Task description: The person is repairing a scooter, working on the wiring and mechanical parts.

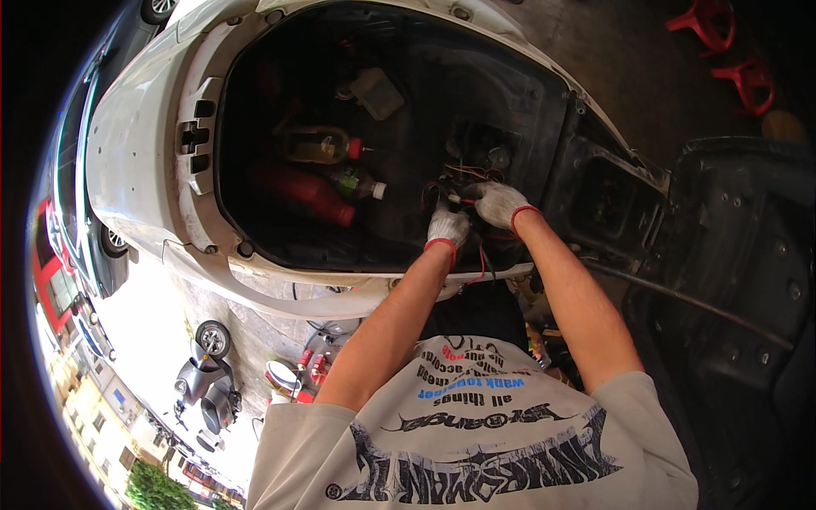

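Observation:
My left hand (448,228), in a white glove with a red cuff, is closed at dark wiring (440,189) inside the black under-seat compartment (425,76) of a white scooter (144,187). My right hand (501,204), gloved alike, pinches the wires just to its right, fingertips close to the left hand's. Thin coloured wires (472,172) run from a square opening (486,146) in the compartment floor, and some hang below my hands. What exactly each set of fingertips grips is too small to make out.
Left of my hands lie a red bottle (310,194), a green bottle (350,182), a yellowish bottle (306,146) and a pale container (376,92). A raised black seat (748,255) is at right. Red plastic chairs (714,30), a dark parked scooter (204,391) and cars (102,255) surround the vehicle.

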### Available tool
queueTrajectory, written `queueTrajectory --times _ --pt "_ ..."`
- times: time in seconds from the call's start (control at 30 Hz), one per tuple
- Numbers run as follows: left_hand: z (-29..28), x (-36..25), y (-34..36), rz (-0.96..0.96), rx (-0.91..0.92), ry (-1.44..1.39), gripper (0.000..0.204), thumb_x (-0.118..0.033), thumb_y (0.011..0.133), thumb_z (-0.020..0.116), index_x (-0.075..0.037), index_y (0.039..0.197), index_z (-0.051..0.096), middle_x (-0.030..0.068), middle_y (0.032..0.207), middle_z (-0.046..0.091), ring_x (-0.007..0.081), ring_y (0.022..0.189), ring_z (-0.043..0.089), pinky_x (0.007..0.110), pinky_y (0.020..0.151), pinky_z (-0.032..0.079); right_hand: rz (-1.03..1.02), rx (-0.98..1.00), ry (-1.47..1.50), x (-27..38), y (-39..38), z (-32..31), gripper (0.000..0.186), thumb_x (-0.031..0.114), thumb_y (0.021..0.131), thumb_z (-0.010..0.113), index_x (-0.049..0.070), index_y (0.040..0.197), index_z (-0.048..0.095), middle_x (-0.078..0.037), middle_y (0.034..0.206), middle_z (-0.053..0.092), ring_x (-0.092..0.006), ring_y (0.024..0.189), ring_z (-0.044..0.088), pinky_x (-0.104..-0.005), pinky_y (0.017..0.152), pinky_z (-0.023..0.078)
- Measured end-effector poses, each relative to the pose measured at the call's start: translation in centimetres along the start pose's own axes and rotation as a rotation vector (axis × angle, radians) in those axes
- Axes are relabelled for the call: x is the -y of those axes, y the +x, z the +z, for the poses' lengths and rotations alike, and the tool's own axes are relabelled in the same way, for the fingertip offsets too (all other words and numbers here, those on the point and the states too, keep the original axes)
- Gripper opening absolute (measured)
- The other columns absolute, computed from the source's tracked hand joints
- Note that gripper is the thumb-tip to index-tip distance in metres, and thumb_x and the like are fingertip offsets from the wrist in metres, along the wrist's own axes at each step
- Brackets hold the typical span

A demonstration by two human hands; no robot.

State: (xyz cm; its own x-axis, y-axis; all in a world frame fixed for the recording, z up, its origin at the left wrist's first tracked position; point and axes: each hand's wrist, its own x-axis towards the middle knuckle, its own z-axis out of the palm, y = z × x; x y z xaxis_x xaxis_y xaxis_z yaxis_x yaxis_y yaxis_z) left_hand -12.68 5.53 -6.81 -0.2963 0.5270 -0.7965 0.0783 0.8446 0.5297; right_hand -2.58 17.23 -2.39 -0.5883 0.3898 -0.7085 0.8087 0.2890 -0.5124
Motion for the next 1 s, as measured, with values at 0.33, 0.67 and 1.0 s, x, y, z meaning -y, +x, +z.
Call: queueTrajectory --times 0.33,0.67,1.0 --pt "-0.2 -0.6 -0.8 0.011 -0.01 -0.014 0.068 -0.013 0.083 0.058 0.002 0.144 0.033 0.0259 0.137 0.049 0.0354 0.129 0.046 0.035 0.104 0.04 0.001 0.006 0.026 -0.1 -0.4 -0.1 0.047 0.013 0.082 0.044 0.022 0.125 0.062 -0.013 0.126 0.061 -0.0317 0.117 0.055 -0.0386 0.098 0.045" --pt "-0.2 -0.4 -1.0 0.042 -0.029 0.064 0.062 -0.013 0.082 0.057 0.001 0.14 0.039 0.0284 0.127 0.055 0.0404 0.12 0.052 0.039 0.099 0.045 -0.043 -0.012 0.026 0.0 -0.9 -0.1 0.047 0.012 0.085 0.042 0.02 0.126 0.061 -0.01 0.129 0.059 -0.0289 0.12 0.054 -0.0374 0.101 0.044" --pt "0.3 -0.2 -0.5 0.021 -0.022 0.023 0.054 -0.012 0.083 0.058 -0.001 0.134 0.046 0.0267 0.121 0.06 0.0398 0.115 0.056 0.039 0.094 0.047 0.036 0.018 0.066 0.4 -1.1 -0.4 0.042 0.016 0.087 0.046 0.019 0.127 0.061 -0.01 0.131 0.058 -0.0281 0.123 0.052 -0.0358 0.104 0.041"
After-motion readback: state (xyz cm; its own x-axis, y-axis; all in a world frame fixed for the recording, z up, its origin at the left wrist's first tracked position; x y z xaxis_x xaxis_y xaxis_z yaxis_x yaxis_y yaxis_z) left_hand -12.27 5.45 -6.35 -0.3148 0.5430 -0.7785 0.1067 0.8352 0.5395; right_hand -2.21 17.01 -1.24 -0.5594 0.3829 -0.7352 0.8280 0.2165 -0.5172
